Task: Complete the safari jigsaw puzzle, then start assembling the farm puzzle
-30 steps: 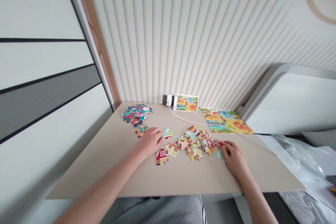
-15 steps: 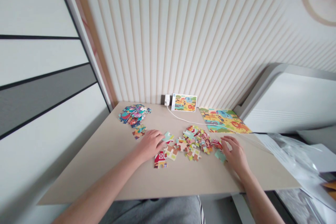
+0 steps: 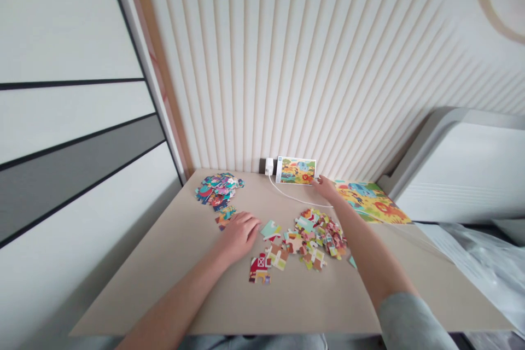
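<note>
My left hand (image 3: 241,235) lies palm down on the table, fingers loosely bent and holding nothing. It rests between a joined bit of teal and orange puzzle pieces (image 3: 225,217) and a light-blue puzzle piece (image 3: 270,229). Stretched to the back, my right hand (image 3: 325,187) has its thumb and fingertips at the lower right corner of the picture card (image 3: 296,170), which leans upright against the wall. Below that arm lies a heap of farm puzzle pieces (image 3: 314,229). Red barn pieces (image 3: 259,269) sit joined nearer me.
A second pile of puzzle pieces (image 3: 217,190) lies back left. A white charger (image 3: 269,166) is at the wall, its cable (image 3: 295,198) crossing the table behind the heap. To the right lies an animal picture sheet (image 3: 371,199), partly under my right forearm. Clear plastic wrapping (image 3: 484,251) lies beyond.
My right hand has left the red barn piece at the right of the heap and reached up and left to the picture card. My left hand stays in place. The view has shifted slightly.
</note>
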Demonstrator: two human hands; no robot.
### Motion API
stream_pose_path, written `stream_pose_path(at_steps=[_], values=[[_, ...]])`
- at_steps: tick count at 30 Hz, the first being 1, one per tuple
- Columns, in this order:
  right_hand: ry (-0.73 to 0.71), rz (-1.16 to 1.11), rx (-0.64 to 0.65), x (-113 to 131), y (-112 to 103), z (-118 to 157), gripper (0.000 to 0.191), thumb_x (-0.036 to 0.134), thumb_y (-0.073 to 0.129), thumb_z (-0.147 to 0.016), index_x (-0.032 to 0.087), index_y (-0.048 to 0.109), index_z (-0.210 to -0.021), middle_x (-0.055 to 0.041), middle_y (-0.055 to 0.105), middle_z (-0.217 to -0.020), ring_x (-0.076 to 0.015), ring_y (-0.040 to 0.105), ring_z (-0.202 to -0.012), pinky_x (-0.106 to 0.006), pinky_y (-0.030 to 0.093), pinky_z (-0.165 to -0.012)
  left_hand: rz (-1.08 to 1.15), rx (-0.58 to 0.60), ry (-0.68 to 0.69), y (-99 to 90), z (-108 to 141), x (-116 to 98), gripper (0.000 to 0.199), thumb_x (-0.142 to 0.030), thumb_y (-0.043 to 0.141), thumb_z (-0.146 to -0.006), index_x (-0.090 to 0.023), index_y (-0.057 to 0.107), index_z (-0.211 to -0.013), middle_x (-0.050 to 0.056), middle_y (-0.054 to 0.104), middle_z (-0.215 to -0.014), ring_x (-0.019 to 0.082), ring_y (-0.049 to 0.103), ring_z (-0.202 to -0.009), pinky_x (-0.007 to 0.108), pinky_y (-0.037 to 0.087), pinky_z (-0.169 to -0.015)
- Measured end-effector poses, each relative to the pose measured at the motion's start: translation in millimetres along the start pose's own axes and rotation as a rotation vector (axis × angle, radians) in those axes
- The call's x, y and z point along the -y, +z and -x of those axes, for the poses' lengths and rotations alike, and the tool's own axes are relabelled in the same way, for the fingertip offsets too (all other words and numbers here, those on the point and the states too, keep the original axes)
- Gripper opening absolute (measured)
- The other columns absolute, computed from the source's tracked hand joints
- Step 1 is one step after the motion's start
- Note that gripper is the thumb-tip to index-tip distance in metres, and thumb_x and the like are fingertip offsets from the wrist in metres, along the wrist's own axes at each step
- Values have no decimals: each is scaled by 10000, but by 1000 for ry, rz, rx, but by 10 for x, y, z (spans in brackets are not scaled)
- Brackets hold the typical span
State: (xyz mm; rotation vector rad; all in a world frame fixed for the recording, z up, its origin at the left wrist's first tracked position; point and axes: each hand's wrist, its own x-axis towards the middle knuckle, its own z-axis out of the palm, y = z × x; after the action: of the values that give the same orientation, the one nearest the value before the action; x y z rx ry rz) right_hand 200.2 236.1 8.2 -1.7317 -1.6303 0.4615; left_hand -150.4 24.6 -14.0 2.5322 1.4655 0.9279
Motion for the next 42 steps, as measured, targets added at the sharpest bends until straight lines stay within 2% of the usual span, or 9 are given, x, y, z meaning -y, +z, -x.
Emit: stream_pose_path(at_steps=[3,6,14,20,24,28,33,37,42], values=[[34,-96,-44,55,165,-75,593,428,708,-796,73,670,-1269,-162,777,-988,-248,702,-851,-339,526,-764,9,-19,-33,11,-2,42,248,-154,485,-1007,-227,716,-1059,67,713,-1018,232,641,-1014,388,494,-945],[21,-201,-125,121,137,-86,509,498,702,-790,89,726,-1091,-129,763,-855,-233,668,-772,-318,504,-693,32,-30,-50,25,0,64,254,-142,492,-999,-228,722,-1064,69,717,-1026,231,645,-1018,386,496,-939],[-127,-462,-414,248,-508,450,467,639,669,-808,174,652,-765,12,579,-636,-156,513,-635,-272,394,-585,165,-81,-42,65,-7,42,250,-220,487,-1026,-221,696,-1164,75,716,-1055,239,649,-1048,412,493,-977],[-167,-653,-270,418,-280,1202,449,640,705,-811,209,614,-725,6,618,-666,-155,549,-609,-284,468,-612,399,-184,-114,71,-12,-10,528,-372,494,-1053,-210,407,-1548,121,680,-1228,256,648,-1151,443,505,-1030],[-172,-741,-128,612,-35,1544,477,600,751,-806,222,505,-650,39,523,-597,-119,458,-547,-249,410,-546,862,-130,-181,20,15,-79,672,-430,544,-1037,-260,257,-1620,158,590,-1430,270,663,-1156,407,571,-928],[-175,-735,-55,707,-12,1687,561,599,760,-803,228,398,-589,67,382,-530,-92,335,-511,-232,306,-490,1051,-162,-214,-8,11,-82,764,-411,611,-1007,-310,182,-1631,157,498,-1536,303,595,-1293,384,598,-900],[-187,-706,61,671,-73,1741,592,623,754,-798,230,372,-575,61,381,-527,-88,309,-515,-233,277,-480,970,-320,-206,-23,-15,-16,672,-383,666,-969,-295,351,-1556,129,515,-1526,286,572,-1340,417,536,-1051],[-209,-708,169,638,-96,1772,587,603,796,-760,225,388,-573,57,417,-535,-91,334,-522,-233,303,-491,818,-393,-186,-55,9,31,763,-323,712,-929,-285,302,-1571,129,555,-1488,269,629,-1280,392,560,-1019],[-232,-745,217,606,-127,1757,546,543,846,-723,215,433,-582,52,465,-553,-98,386,-534,-234,341,-517,535,-327,-2,-117,73,84,397,-325,672,-946,-229,631,-1329,124,695,-1291,302,676,-1193,443,570,-992]])
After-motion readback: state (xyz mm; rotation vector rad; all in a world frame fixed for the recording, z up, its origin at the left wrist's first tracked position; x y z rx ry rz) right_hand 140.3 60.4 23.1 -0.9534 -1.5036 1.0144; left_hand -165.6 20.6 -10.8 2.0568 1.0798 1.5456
